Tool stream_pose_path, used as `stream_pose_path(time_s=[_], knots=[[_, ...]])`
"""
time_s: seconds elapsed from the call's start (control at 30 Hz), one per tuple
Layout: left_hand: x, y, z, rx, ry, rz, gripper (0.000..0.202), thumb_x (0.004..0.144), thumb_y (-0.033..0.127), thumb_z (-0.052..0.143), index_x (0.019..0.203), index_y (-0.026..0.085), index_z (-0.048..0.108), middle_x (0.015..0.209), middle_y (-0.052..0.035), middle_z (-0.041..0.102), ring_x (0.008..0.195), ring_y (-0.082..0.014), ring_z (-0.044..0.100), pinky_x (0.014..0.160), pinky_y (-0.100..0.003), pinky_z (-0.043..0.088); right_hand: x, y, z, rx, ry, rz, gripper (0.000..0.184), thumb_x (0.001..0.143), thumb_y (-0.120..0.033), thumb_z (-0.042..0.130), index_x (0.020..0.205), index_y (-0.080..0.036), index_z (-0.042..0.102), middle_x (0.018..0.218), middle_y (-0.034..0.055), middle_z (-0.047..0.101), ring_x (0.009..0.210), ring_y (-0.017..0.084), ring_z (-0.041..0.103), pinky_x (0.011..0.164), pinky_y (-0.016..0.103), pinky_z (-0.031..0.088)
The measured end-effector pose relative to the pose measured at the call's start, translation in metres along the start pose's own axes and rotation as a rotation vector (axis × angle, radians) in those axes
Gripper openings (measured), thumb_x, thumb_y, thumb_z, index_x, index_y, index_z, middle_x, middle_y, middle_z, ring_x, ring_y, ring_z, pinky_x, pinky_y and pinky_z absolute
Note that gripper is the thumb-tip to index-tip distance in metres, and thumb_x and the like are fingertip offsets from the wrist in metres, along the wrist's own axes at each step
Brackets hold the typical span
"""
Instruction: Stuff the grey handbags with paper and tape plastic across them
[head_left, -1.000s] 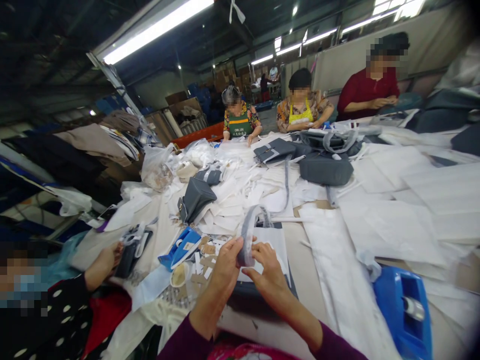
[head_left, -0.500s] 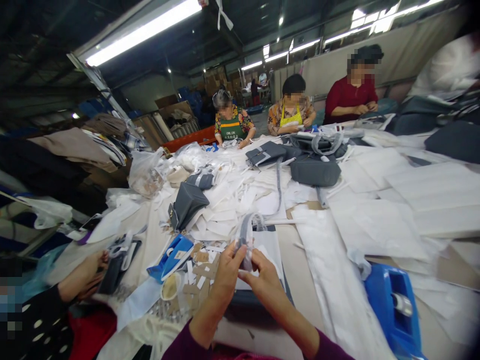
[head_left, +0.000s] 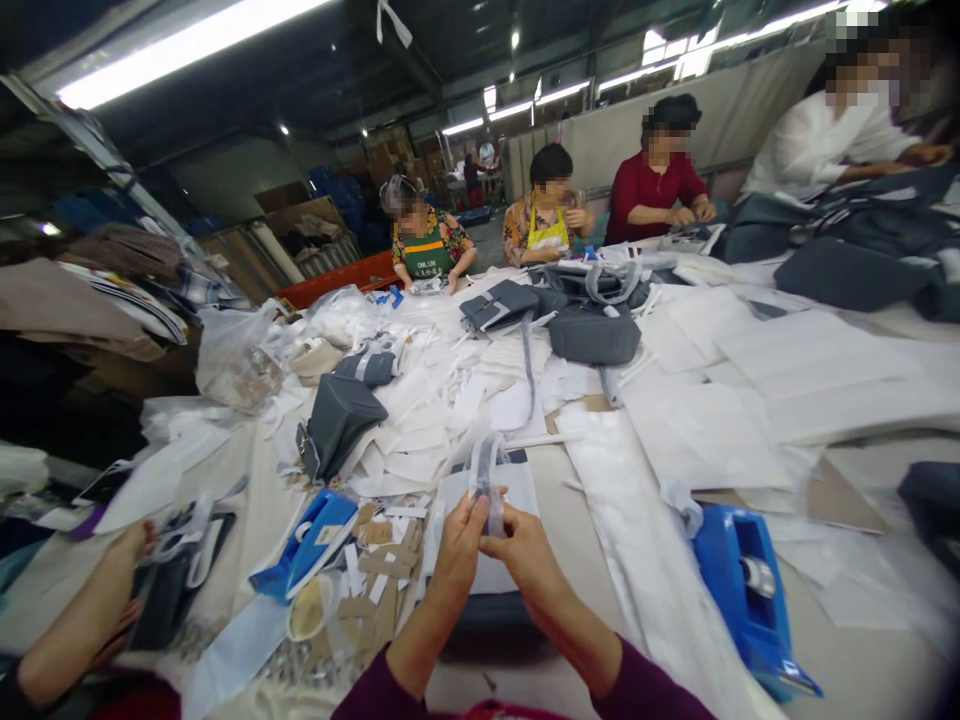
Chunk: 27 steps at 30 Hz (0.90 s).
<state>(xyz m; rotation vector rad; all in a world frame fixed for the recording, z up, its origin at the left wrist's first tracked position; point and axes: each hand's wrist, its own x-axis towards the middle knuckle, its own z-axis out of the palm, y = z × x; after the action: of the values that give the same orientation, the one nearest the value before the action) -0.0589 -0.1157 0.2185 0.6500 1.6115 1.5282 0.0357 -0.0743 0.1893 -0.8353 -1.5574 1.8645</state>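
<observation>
My left hand (head_left: 459,548) and my right hand (head_left: 525,555) meet above the near edge of the table, both pinching a grey strap (head_left: 486,478) wrapped in clear film. The strap loops upward from my fingers. Beneath it lies a dark bag covered by white paper (head_left: 480,575). Both sleeves are purple.
A blue tape dispenser (head_left: 742,590) sits to my right, another blue dispenser (head_left: 307,540) to my left beside brown tape scraps (head_left: 382,560). Grey bags (head_left: 337,420) (head_left: 592,335) and white paper sheets cover the table (head_left: 600,560). A neighbour's hand (head_left: 112,590) rests at left; several people sit across.
The view has swung left to right, bringing a person in white into sight. My fingers have closed tighter together on the strap, whose loop now stands narrower.
</observation>
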Motion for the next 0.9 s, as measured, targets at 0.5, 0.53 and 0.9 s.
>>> stream_pose_path(time_s=[0.5,0.53,0.9], knots=[[0.038,-0.021,-0.012,-0.156,-0.049,-0.176,0.047,0.081,0.050,0.065,0.109,0.013,0.068,0.108,-0.0124,0.068,0.101,-0.0249,0.062,0.092,-0.036,0.047,0.037,0.033,-0.002,-0.289,-0.032,-0.277,0.011,0.079,-0.013,0.048,0.076,-0.018,0.058,0.085,0.0036,0.057,0.082,0.018,0.053,0.075,0.031,0.042],[0.043,-0.020,-0.013,-0.215,-0.099,-0.238,0.047,0.080,0.050,0.066,0.107,0.011,0.069,0.106,-0.0136,0.069,0.098,-0.0254,0.063,0.088,-0.036,0.048,0.038,0.036,-0.003,-0.368,-0.031,-0.392,0.016,0.081,-0.012,0.045,0.077,-0.018,0.059,0.088,0.0049,0.058,0.087,0.019,0.052,0.079,0.033,0.041],[0.070,-0.032,-0.011,-0.232,-0.048,-0.261,0.048,0.078,0.053,0.067,0.100,0.011,0.071,0.101,-0.0142,0.070,0.101,-0.0265,0.063,0.094,-0.037,0.046,0.062,0.047,-0.008,-0.368,-0.032,-0.295,0.015,0.076,-0.010,0.050,0.084,-0.018,0.059,0.088,0.0040,0.059,0.084,0.019,0.054,0.077,0.031,0.044]])
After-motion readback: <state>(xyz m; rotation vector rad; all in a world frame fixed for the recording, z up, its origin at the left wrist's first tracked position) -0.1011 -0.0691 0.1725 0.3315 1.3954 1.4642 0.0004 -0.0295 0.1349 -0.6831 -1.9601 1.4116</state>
